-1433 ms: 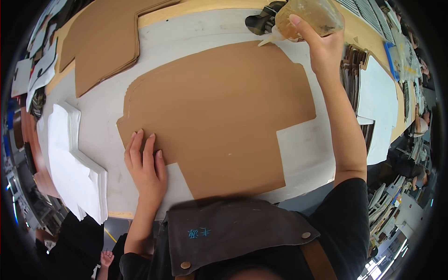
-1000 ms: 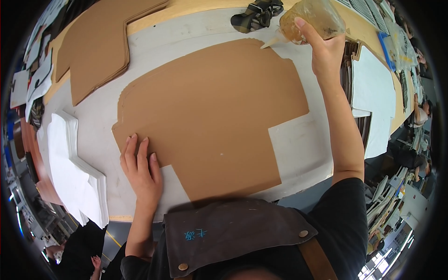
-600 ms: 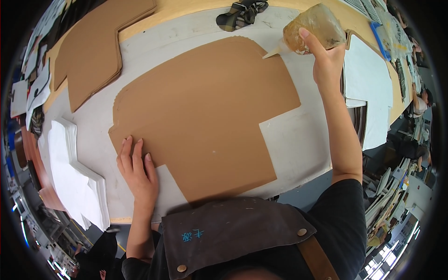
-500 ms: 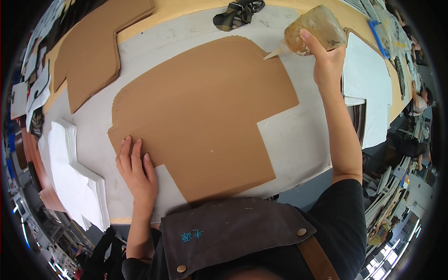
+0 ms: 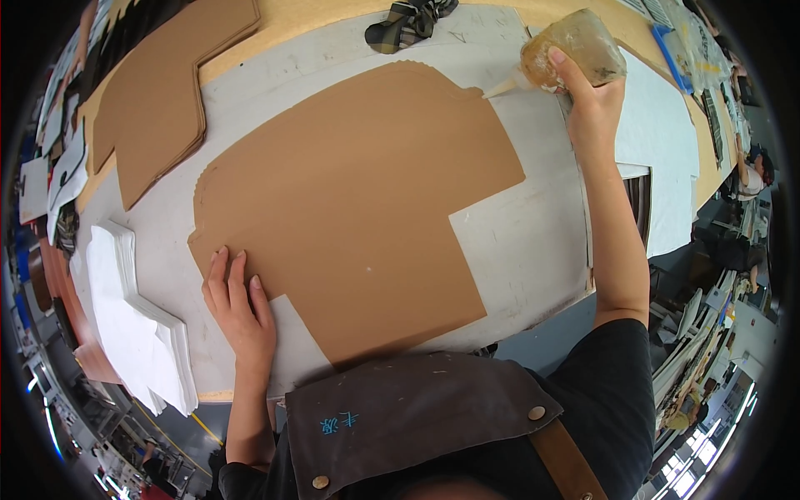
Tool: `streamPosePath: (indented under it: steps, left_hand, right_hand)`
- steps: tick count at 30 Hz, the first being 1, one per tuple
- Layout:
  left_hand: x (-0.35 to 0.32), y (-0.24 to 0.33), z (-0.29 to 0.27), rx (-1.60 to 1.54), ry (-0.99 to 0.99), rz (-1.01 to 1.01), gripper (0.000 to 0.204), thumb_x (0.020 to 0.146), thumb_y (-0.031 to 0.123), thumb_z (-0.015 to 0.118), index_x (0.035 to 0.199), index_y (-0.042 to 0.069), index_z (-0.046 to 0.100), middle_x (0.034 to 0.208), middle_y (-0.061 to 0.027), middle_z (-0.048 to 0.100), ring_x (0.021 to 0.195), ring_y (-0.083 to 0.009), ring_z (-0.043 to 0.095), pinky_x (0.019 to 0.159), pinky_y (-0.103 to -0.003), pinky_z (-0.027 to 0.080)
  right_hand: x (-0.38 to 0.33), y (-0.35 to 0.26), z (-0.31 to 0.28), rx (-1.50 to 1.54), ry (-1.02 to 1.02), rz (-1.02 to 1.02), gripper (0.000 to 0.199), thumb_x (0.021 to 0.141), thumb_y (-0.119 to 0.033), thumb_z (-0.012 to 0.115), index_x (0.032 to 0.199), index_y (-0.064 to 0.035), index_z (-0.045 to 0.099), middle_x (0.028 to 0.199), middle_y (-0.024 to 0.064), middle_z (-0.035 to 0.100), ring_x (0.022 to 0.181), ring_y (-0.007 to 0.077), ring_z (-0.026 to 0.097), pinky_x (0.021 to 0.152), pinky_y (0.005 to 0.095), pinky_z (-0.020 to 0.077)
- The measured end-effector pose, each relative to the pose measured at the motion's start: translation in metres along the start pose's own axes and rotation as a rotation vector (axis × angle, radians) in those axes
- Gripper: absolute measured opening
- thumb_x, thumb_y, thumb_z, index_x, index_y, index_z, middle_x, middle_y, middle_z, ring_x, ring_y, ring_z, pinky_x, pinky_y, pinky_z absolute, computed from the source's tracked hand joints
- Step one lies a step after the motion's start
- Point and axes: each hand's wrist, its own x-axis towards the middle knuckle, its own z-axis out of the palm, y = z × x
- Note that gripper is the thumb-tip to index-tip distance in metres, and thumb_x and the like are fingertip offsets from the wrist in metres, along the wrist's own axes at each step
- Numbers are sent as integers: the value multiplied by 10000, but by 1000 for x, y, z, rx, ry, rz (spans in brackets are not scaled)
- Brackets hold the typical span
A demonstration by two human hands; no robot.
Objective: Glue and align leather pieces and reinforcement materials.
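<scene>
A large brown sheet (image 5: pixel 342 200) with notched lower corners and scalloped curved upper corners lies flat on a grey board. My left hand (image 5: pixel 240 304) rests on its lower left part, palm down with fingers stretched out and apart. My right hand (image 5: pixel 593 104) is wrapped around a cloudy glue bottle (image 5: pixel 579 50) with yellowish contents, tipped on its side. The bottle's pale pointed nozzle (image 5: pixel 502 87) meets the sheet's upper right edge. A thin wet-looking line runs along the edge near the tip.
Brown cut sheets (image 5: pixel 167 92) are stacked at the upper left. White cut sheets (image 5: pixel 137 317) lie at the left and more white sheets (image 5: pixel 658 133) at the right. A dark checked cloth (image 5: pixel 408 25) lies at the far edge, and a blue-edged item (image 5: pixel 671 58) sits at the upper right.
The bottle in my right hand has shifted slightly right and its nozzle tip has moved to the sheet's edge. My left hand stays on the sheet. The whole view has shifted a little.
</scene>
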Motion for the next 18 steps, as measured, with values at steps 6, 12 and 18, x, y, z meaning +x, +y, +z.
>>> streamPosePath:
  steps: [6,12,18]
  left_hand:
    - [0,0,-2,2,2,3,324,864,1,502,1185,-4,543,1287,-170,477,1160,-337,445,991,-409,348]
    - [1,-2,2,-9,23,29,324,851,7,523,1175,5,546,1281,-180,475,1128,-363,452,946,-432,366]
    - [0,-4,3,-2,46,41,309,879,24,495,1183,3,548,1273,-165,492,1129,-335,458,966,-409,363]
  right_hand:
    - [-10,-13,-9,-41,-25,46,349,736,-183,752,960,1,558,800,39,589,702,104,570,568,240,468]
    - [-28,-18,-18,-92,66,103,464,724,-211,760,1042,21,516,867,68,586,724,115,569,568,237,464]
    - [-46,-32,-33,-166,28,181,597,717,-232,769,1140,46,451,936,96,572,775,130,575,583,240,476]
